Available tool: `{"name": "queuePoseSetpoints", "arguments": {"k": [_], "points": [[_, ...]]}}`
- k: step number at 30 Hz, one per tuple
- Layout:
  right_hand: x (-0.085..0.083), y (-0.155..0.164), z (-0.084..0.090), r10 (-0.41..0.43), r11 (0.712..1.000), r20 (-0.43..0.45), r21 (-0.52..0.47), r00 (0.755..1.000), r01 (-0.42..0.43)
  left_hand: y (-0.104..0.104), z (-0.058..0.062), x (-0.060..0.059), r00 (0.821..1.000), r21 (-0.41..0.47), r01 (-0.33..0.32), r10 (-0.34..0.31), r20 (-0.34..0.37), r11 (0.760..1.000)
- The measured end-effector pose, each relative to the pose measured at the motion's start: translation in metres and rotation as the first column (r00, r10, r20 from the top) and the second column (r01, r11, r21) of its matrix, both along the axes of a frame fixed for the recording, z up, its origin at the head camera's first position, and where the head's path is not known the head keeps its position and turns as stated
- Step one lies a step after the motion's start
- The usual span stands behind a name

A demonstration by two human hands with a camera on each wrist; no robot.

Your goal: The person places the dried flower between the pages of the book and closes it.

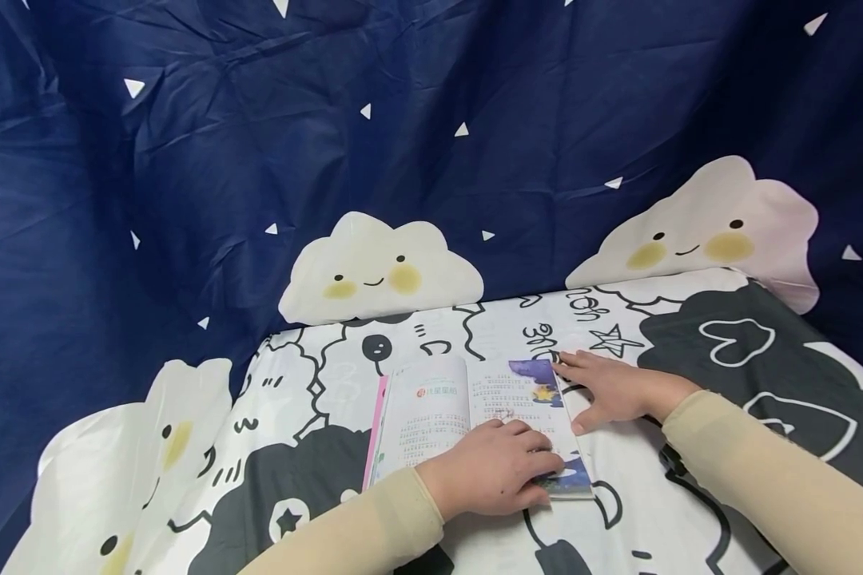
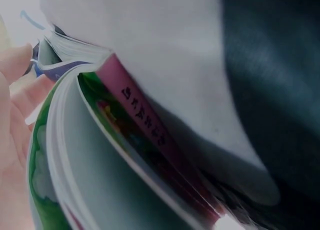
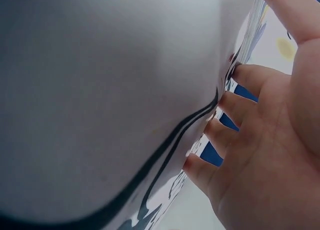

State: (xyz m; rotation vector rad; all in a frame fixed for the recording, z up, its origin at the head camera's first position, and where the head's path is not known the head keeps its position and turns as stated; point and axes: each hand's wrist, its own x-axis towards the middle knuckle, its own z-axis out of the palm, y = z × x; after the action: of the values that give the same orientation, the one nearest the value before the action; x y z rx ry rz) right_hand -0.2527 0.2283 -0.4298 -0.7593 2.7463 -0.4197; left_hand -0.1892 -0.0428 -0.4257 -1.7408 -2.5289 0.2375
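Colours around the open book [image 1: 467, 415]

Its pink spine is showing beside white pages; a black-and-white doodle cloth [image 1: 690, 495] is lying beneath, a navy triangle-speckled backdrop [image 1: 403, 120] hanging behind.

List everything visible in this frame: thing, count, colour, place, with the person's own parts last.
open book: one, white pages, pink spine, middle of the cloth
patterned cloth: one, white and black doodles, under the book
backdrop sheet: one, navy with white triangles and cloud faces, behind
left hand: one, flat on the book's right page
right hand: one, fingers at the book's right edge
sleeves: two, beige, on both forearms
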Motion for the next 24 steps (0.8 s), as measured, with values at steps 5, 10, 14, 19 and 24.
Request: {"name": "queuePoseSetpoints", "arguments": {"k": [5, 10, 14, 19, 24], "points": [[0.0, -0.001, 0.0, 0.001, 1.0, -0.003, -0.001, 1.0, -0.001, -0.001, -0.001, 0.0, 0.999, 0.054, 0.006, -0.005, -0.033, 0.998], [0.001, -0.001, 0.0, -0.015, 1.0, 0.002, 0.0, 1.0, 0.015, 0.002, 0.0, 0.0, 0.997, 0.157, 0.019, -0.007, -0.071, 0.987], [0.001, -0.001, -0.001, -0.018, 1.0, -0.01, -0.003, 1.0, 0.018, 0.003, 0.004, 0.0, 0.997, 0.228, 0.016, 0.001, -0.075, 0.974], [0.001, 0.0, -0.002, -0.007, 1.0, -0.022, -0.003, 1.0, 0.007, -0.001, 0.007, 0.0, 0.986, 0.236, 0.056, -0.017, -0.164, 0.97], [0.003, 0.001, -0.001, 0.005, 1.0, -0.036, -0.022, 0.999, -0.006, -0.008, 0.01, -0.001, 0.979, 0.229, 0.041, 0.007, -0.204, 0.973]]}}
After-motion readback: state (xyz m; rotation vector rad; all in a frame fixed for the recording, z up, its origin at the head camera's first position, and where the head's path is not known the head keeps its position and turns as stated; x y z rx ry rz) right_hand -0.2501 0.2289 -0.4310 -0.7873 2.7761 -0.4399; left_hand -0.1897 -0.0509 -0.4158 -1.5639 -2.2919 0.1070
